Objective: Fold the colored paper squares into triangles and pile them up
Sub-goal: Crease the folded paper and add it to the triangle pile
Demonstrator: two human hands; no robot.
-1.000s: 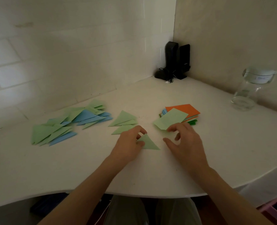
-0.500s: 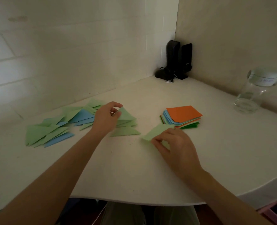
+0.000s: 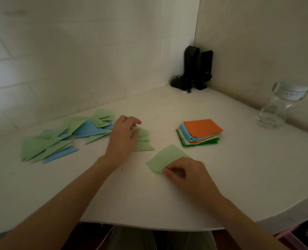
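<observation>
Green paper square (image 3: 165, 157) sits flat on the table (image 3: 240, 177), right hand (image 3: 184, 175) pinching its near corner, probably starting the diagonal fold, while the left hand (image 3: 123, 134) rests loose-fingered on the small triangle pile (image 3: 144, 141).

There is a single view, from a wide-angle camera worn on the person's head. It looks forward and down over a white table (image 3: 185, 204) set into a room corner, so both forearms run up from the bottom edge toward the frame's middle. The left hand (image 3: 123, 136) and right hand (image 3: 184, 173) lie near the centre, fairly close to the lens. The far walls meet at upper right of centre. The table's near rim curves across the bottom, with the person's lap below it. No second view shares the scene.
</observation>
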